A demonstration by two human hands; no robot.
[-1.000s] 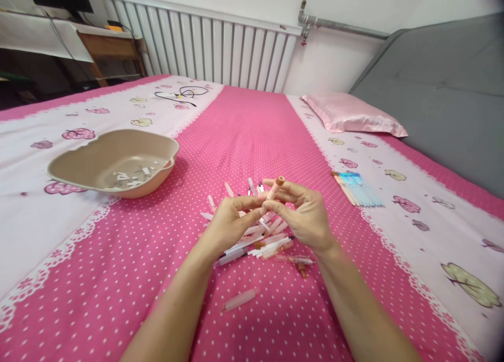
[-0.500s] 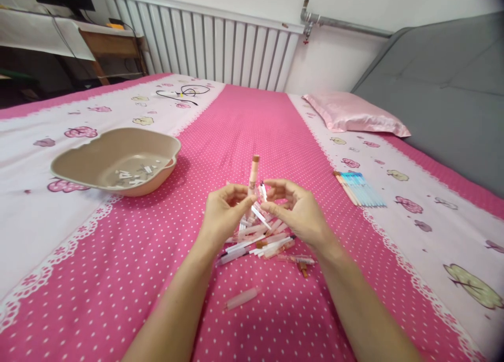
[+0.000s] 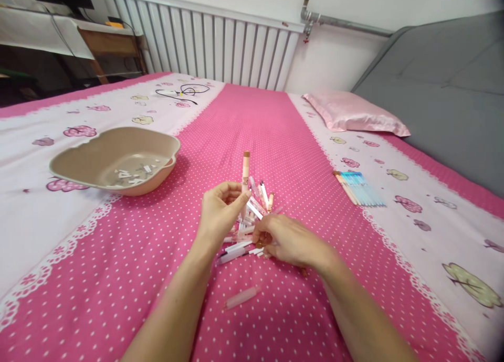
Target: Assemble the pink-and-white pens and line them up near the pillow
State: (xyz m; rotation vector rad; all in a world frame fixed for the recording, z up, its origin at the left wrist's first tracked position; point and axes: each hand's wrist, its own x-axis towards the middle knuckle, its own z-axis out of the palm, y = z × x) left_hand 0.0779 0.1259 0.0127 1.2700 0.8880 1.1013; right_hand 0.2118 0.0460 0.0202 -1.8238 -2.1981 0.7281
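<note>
My left hand (image 3: 217,211) pinches a pale pink pen barrel (image 3: 245,176) with a brown tip and holds it upright above a heap of pen parts (image 3: 252,225) on the pink dotted bedspread. My right hand (image 3: 280,240) rests palm down on the near right side of the heap, its fingers curled onto the parts; what they grip is hidden. A single frosted pen cap (image 3: 241,298) lies alone on the spread between my forearms.
A tan scalloped bowl (image 3: 71,160) with small white bits inside sits at the left. A bundle of blue pens (image 3: 360,189) lies at the right. A pink pillow (image 3: 352,113), grey headboard, black cable (image 3: 185,92) and radiator are farther back.
My right hand let go of the pen barrel and dropped down onto the heap. My left hand kept the barrel and turned it upright.
</note>
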